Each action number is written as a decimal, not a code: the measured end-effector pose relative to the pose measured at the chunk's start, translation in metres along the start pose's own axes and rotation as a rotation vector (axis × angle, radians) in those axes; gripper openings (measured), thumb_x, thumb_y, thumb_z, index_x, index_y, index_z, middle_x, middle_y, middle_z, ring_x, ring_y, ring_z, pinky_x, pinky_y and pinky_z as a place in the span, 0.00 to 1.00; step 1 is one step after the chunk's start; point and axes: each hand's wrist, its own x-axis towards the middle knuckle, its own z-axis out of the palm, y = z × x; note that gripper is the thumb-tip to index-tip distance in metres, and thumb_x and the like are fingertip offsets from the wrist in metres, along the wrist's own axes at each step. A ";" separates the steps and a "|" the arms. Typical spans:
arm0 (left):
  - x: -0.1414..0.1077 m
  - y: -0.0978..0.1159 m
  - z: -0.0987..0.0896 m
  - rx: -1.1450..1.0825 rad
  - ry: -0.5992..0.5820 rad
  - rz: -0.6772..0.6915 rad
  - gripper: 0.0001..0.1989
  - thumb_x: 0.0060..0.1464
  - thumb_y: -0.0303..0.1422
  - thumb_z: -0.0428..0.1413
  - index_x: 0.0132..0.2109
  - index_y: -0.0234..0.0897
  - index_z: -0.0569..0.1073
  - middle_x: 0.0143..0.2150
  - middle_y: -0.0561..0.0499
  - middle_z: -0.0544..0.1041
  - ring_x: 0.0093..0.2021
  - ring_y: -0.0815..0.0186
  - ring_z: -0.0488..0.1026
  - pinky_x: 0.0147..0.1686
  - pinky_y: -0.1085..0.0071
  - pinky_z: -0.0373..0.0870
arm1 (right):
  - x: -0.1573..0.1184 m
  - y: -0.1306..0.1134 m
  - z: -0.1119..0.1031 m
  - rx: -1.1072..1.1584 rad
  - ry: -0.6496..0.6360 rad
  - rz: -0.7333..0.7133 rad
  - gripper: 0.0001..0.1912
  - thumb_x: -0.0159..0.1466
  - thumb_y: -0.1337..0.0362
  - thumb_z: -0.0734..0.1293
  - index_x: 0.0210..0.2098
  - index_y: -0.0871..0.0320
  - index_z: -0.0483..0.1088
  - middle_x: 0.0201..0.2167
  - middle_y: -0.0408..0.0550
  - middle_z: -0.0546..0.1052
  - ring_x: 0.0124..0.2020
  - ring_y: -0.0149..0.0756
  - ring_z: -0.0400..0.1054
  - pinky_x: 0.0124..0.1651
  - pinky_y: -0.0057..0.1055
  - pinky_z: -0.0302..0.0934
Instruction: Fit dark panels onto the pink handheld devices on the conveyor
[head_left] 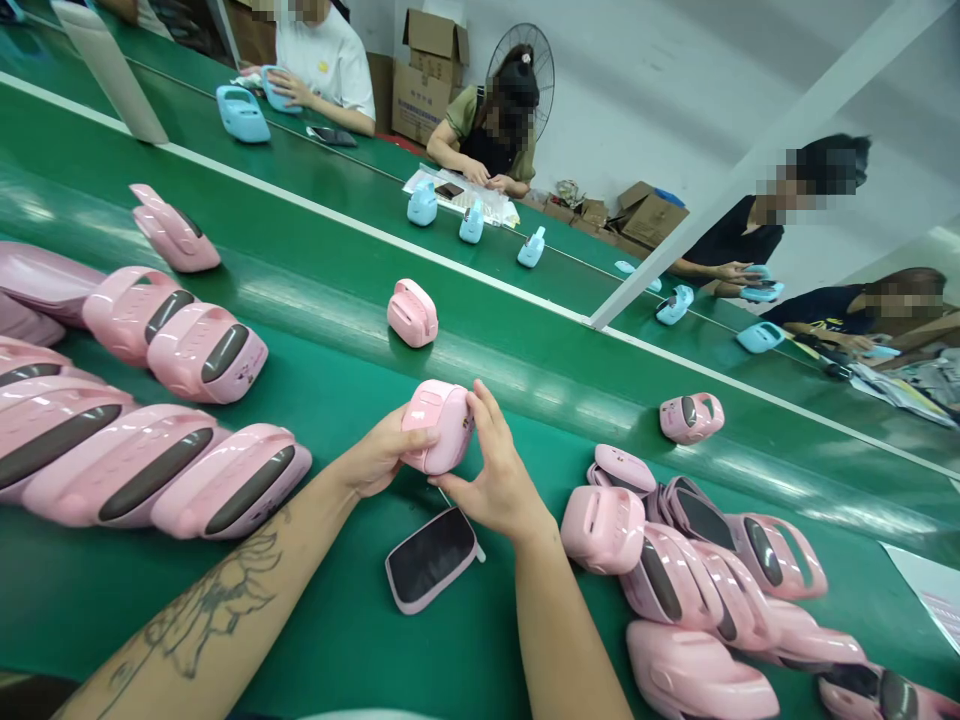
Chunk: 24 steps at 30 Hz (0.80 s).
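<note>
Green conveyor belt (pixel 330 620) bearing clustered glossy pink plastic casings (pixel 120 475). The left hand (pixel 379 452) and right hand (pixel 499 482), both partly closed, grip a rounded pink plastic casing (pixel 437 427) by its sides, just above a flat pink-framed dark panel (pixel 431 558). Risk: smooth plastic slipping from the fingers could drop the casing onto the panel.

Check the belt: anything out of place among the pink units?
Pink plastic casings right of the hands lie jumbled and overlapping, unlike the tidy row of pink casings at left. A flat, dark, pink-rimmed panel also lies alone on the green belt.
</note>
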 end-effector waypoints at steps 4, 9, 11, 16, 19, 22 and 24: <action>0.000 0.001 0.002 0.019 0.003 0.000 0.38 0.50 0.46 0.74 0.65 0.38 0.78 0.59 0.37 0.83 0.59 0.42 0.80 0.52 0.58 0.80 | 0.001 -0.002 -0.004 -0.053 0.018 -0.046 0.61 0.63 0.61 0.79 0.81 0.42 0.39 0.78 0.61 0.59 0.79 0.61 0.55 0.77 0.65 0.56; -0.002 0.004 0.005 0.042 -0.005 -0.006 0.42 0.49 0.48 0.75 0.67 0.38 0.76 0.62 0.36 0.82 0.62 0.40 0.79 0.55 0.55 0.80 | 0.000 -0.004 -0.006 0.031 -0.002 0.000 0.57 0.65 0.63 0.77 0.81 0.43 0.40 0.77 0.60 0.57 0.79 0.56 0.54 0.77 0.58 0.60; -0.002 0.004 0.006 0.052 -0.020 -0.013 0.42 0.49 0.47 0.75 0.68 0.38 0.76 0.63 0.36 0.82 0.62 0.39 0.79 0.54 0.55 0.80 | 0.000 -0.004 -0.006 0.055 -0.022 0.004 0.57 0.65 0.64 0.77 0.81 0.43 0.40 0.77 0.60 0.56 0.80 0.55 0.53 0.78 0.57 0.60; -0.001 0.001 0.008 0.056 -0.034 0.014 0.40 0.52 0.45 0.73 0.69 0.40 0.75 0.67 0.38 0.79 0.66 0.38 0.76 0.59 0.54 0.79 | -0.001 -0.007 -0.008 0.061 -0.030 0.015 0.57 0.65 0.65 0.77 0.82 0.44 0.40 0.77 0.61 0.56 0.79 0.56 0.54 0.77 0.57 0.60; -0.002 0.000 0.008 0.090 -0.037 0.019 0.40 0.53 0.46 0.73 0.70 0.39 0.74 0.68 0.38 0.78 0.68 0.37 0.74 0.59 0.54 0.78 | -0.001 -0.010 -0.010 0.074 -0.036 0.033 0.57 0.64 0.66 0.77 0.82 0.45 0.42 0.76 0.61 0.56 0.79 0.57 0.55 0.77 0.57 0.60; -0.002 0.000 0.007 0.147 -0.019 -0.006 0.44 0.52 0.50 0.73 0.70 0.37 0.73 0.68 0.36 0.78 0.68 0.35 0.74 0.60 0.50 0.77 | -0.002 -0.011 -0.011 0.078 -0.060 0.058 0.58 0.63 0.68 0.78 0.82 0.45 0.43 0.76 0.61 0.56 0.78 0.57 0.55 0.77 0.58 0.60; -0.001 0.000 0.007 0.163 0.032 -0.006 0.46 0.49 0.53 0.74 0.69 0.36 0.73 0.68 0.34 0.78 0.69 0.34 0.73 0.61 0.49 0.76 | -0.002 -0.009 -0.011 0.076 -0.066 0.065 0.59 0.63 0.69 0.78 0.82 0.45 0.43 0.76 0.61 0.55 0.79 0.57 0.54 0.78 0.57 0.59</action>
